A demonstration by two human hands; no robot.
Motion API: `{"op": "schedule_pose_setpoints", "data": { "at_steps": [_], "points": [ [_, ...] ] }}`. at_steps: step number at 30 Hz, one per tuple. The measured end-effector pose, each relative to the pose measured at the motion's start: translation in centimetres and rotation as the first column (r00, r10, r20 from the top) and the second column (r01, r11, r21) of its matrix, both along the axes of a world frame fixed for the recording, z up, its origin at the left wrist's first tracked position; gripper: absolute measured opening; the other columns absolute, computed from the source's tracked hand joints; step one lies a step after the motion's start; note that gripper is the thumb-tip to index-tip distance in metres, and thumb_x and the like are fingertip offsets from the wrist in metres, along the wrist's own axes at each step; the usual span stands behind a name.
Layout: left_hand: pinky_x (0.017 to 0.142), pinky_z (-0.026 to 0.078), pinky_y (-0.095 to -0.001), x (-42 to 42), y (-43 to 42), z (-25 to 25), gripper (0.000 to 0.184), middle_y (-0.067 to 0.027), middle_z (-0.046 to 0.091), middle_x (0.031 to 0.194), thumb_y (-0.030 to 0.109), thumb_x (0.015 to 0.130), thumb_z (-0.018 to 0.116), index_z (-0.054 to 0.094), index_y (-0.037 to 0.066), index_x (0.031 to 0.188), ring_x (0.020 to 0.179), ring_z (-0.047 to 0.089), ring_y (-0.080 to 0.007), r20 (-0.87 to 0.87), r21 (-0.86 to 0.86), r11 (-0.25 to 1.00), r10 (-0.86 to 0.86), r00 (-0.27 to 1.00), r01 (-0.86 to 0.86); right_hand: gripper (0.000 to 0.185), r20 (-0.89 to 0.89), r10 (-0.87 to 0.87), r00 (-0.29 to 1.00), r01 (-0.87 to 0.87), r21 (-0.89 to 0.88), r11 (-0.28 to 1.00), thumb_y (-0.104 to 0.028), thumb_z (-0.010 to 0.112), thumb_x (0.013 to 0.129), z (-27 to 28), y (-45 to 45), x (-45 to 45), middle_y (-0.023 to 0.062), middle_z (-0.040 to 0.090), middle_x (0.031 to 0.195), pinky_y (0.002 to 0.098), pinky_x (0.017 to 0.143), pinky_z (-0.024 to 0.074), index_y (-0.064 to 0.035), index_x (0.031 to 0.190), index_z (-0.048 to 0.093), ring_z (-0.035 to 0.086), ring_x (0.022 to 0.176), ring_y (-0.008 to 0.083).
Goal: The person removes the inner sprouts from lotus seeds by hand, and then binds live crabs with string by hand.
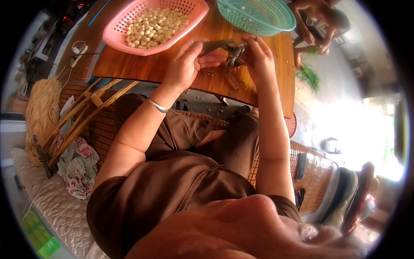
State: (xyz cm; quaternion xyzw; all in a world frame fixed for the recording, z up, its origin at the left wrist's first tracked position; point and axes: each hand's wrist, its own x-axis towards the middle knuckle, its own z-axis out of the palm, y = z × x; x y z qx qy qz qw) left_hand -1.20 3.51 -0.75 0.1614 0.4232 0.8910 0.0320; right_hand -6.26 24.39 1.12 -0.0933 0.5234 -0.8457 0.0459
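Above the wooden table, both hands are raised around a dark strip-like object (215,45) with a shiny, tangled-looking part (235,54); its exact kind is unclear. My left hand (187,62), with a silver bracelet on its wrist, has the strip's near end at the thumb, its other fingers stretched out below. The thumb and fingers of my right hand (260,58) are bent and closed at the shiny end. Under them a small brown slotted piece (231,80) and greenish scraps lie on the tabletop (189,77).
A pink basket (113,34) of pale round seeds or nuts stands at the back left, a green basket (280,26) at the back right. Another person (317,21) crouches beyond the table near green stalks (308,77). Wooden crutch-like poles (82,116) lean at left.
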Motion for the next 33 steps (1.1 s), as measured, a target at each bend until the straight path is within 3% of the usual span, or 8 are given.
{"op": "schedule_pose_setpoints", "data": {
  "at_steps": [4,6,17,22,25,30,33],
  "points": [
    [0.086,0.055,-0.0408,-0.13,-0.14,-0.25,0.033,-0.0177,0.065,0.110,0.028,0.104,0.043,0.051,0.000,0.120,0.102,0.067,-0.0361,-0.026,-0.005,0.999,-0.038,0.999,0.038,0.019,0.004,0.019,1.000,-0.019,-0.006,1.000,-0.013,0.054,0.098,0.52,0.02,0.42,0.0068,0.064,0.092,0.0285,0.064,0.0566,-0.0011,0.111,0.061,0.064,0.077,0.0147],
    [0.086,0.055,-0.0403,-0.08,-0.01,-0.29,0.034,-0.0173,0.065,0.111,0.028,0.104,0.043,0.051,-0.001,0.121,0.102,0.067,-0.0353,-0.024,-0.017,0.999,-0.044,0.999,0.044,0.020,-0.025,0.054,0.998,-0.056,-0.093,0.994,-0.013,0.053,0.098,0.13,0.17,0.00,0.0072,0.062,0.089,0.0288,0.061,0.0577,-0.0003,0.112,0.060,0.065,0.073,0.0156],
    [0.088,0.054,-0.0380,-0.06,0.28,-0.04,0.034,-0.0160,0.063,0.113,0.026,0.103,0.044,0.050,-0.002,0.123,0.104,0.066,-0.0320,-0.030,-0.079,0.995,-0.057,0.998,0.054,0.020,0.005,0.074,0.997,-0.073,-0.112,0.991,-0.011,0.049,0.100,0.22,0.59,-0.22,0.0093,0.062,0.091,0.0305,0.063,0.0598,0.0010,0.114,0.057,0.066,0.071,0.0188],
    [0.086,0.053,-0.0332,0.12,0.42,0.26,0.036,-0.0128,0.063,0.110,0.025,0.100,0.053,0.048,-0.001,0.125,0.099,0.066,-0.0246,-0.030,-0.221,0.975,-0.017,0.999,0.010,0.020,-0.032,0.123,0.992,-0.126,-0.123,0.984,-0.012,0.048,0.100,0.08,0.77,-0.41,0.0100,0.063,0.092,0.0318,0.066,0.0605,0.0013,0.114,0.055,0.068,0.072,0.0214],
    [0.087,0.052,-0.0315,-0.03,0.34,0.24,0.040,-0.0118,0.062,0.113,0.024,0.098,0.058,0.047,-0.001,0.127,0.099,0.065,-0.0216,-0.069,-0.309,0.951,0.005,0.998,-0.026,0.020,-0.029,0.114,0.993,-0.117,-0.125,0.985,-0.009,0.047,0.099,0.11,0.76,-0.35,0.0117,0.065,0.095,0.0330,0.071,0.0607,0.0016,0.115,0.055,0.069,0.078,0.0243],
    [0.088,0.052,-0.0318,-0.17,0.43,-0.19,0.041,-0.0101,0.062,0.115,0.023,0.097,0.059,0.046,-0.001,0.128,0.103,0.064,-0.0202,-0.060,-0.264,0.964,0.018,0.998,-0.033,0.030,-0.041,0.209,0.977,-0.212,-0.159,0.964,0.000,0.047,0.093,0.12,0.84,-0.36,0.0159,0.065,0.105,0.0406,0.091,0.0561,0.0021,0.123,0.049,0.069,0.091,0.0298],
    [0.089,0.052,-0.0332,-0.24,0.47,-0.24,0.041,-0.0099,0.061,0.115,0.022,0.097,0.059,0.046,-0.001,0.129,0.103,0.063,-0.0201,-0.047,-0.233,0.972,0.021,0.999,-0.031,0.033,-0.100,0.222,0.970,-0.234,-0.130,0.964,0.002,0.049,0.092,0.00,0.67,-0.19,0.0156,0.064,0.107,0.0426,0.095,0.0541,0.0024,0.125,0.048,0.068,0.096,0.0302]
  ]
}}
